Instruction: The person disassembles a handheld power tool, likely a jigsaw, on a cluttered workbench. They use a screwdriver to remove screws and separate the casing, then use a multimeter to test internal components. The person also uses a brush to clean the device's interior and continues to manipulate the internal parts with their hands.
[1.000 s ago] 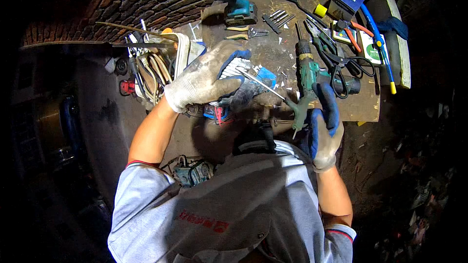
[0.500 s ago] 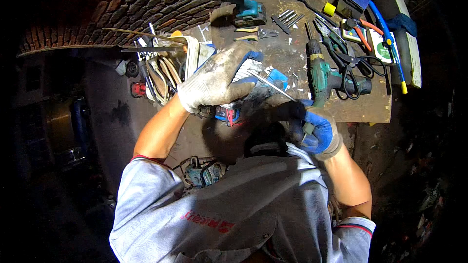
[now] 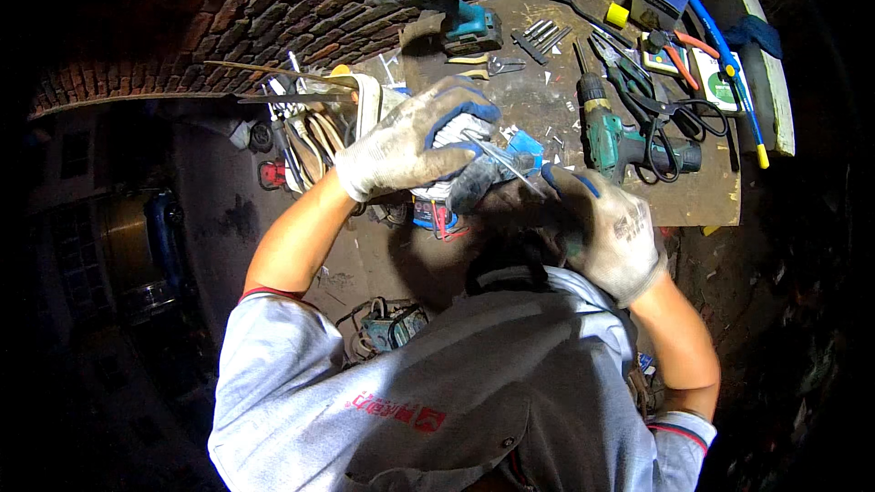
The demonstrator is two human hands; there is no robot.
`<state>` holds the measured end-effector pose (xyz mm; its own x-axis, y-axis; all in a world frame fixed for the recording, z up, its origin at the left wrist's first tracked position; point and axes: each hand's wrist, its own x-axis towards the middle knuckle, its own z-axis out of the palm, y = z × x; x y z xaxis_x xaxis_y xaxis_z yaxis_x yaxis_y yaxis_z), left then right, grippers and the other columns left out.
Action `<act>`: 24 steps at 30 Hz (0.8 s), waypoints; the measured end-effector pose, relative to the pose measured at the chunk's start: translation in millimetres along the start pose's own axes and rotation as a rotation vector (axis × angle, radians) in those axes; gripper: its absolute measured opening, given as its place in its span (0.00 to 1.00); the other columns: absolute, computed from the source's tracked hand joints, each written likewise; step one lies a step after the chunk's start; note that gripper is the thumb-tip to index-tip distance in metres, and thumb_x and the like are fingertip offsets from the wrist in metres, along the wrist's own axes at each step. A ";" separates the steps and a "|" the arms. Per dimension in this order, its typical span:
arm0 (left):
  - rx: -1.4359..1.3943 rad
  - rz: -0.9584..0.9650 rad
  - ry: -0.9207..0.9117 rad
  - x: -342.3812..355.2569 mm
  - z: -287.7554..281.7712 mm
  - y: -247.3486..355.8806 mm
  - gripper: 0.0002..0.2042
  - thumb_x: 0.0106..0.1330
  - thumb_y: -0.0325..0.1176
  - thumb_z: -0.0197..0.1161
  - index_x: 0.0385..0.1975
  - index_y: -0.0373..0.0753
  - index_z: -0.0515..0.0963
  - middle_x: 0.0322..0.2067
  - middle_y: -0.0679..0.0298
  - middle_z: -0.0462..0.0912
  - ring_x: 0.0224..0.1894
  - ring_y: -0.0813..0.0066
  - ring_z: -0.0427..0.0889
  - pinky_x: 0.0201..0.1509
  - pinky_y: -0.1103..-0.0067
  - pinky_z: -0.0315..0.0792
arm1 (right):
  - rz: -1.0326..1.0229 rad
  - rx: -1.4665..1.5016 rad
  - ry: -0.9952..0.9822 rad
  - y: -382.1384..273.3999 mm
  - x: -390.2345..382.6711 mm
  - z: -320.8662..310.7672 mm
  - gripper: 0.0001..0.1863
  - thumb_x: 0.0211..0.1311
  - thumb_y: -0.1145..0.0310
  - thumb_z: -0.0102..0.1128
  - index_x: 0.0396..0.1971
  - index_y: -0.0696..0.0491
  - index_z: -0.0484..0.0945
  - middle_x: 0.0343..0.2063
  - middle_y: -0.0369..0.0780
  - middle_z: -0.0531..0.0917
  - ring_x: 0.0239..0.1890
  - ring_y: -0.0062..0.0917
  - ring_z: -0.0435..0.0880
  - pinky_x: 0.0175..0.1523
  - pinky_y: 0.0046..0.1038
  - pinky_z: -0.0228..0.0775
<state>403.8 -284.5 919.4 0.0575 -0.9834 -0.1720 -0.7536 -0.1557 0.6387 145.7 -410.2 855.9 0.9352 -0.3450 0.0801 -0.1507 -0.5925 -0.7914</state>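
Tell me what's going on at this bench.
A person in gloves is working with a white ribbed piece, gripped in the left hand. A thin metal rod slants from it toward the right hand, whose exact grip is hidden. On the bench, a green drill lies to the right, with black-handled scissors partly over it, and a teal power tool stands at the back.
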 end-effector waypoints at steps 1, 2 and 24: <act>0.002 0.016 0.008 -2.5 2.0 -2.0 0.24 0.53 0.35 0.65 0.52 0.41 0.74 0.51 0.53 0.74 0.57 0.53 0.72 0.62 0.65 0.66 | 0.041 0.108 0.010 -4.5 -2.8 -0.4 0.31 0.43 0.74 0.67 0.53 0.57 0.72 0.45 0.52 0.78 0.41 0.48 0.81 0.47 0.42 0.74; 0.020 0.004 0.015 -6.5 2.2 -1.2 0.24 0.52 0.34 0.66 0.52 0.41 0.74 0.51 0.53 0.74 0.57 0.52 0.72 0.62 0.65 0.66 | -0.021 0.097 0.105 -2.6 -7.8 0.6 0.32 0.44 0.76 0.64 0.56 0.57 0.71 0.48 0.51 0.77 0.42 0.47 0.81 0.49 0.41 0.74; 0.069 0.024 0.029 1.8 6.5 3.9 0.24 0.53 0.33 0.64 0.52 0.37 0.73 0.51 0.50 0.73 0.56 0.50 0.72 0.62 0.66 0.65 | -0.183 -0.134 0.116 -0.3 -9.9 -16.2 0.28 0.48 0.76 0.61 0.54 0.59 0.73 0.46 0.51 0.79 0.43 0.46 0.80 0.47 0.40 0.75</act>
<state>396.8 -286.2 916.8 0.0571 -0.9892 -0.1353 -0.7981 -0.1266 0.5891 131.3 -418.4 865.2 0.9090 -0.2994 0.2901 -0.0301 -0.7412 -0.6706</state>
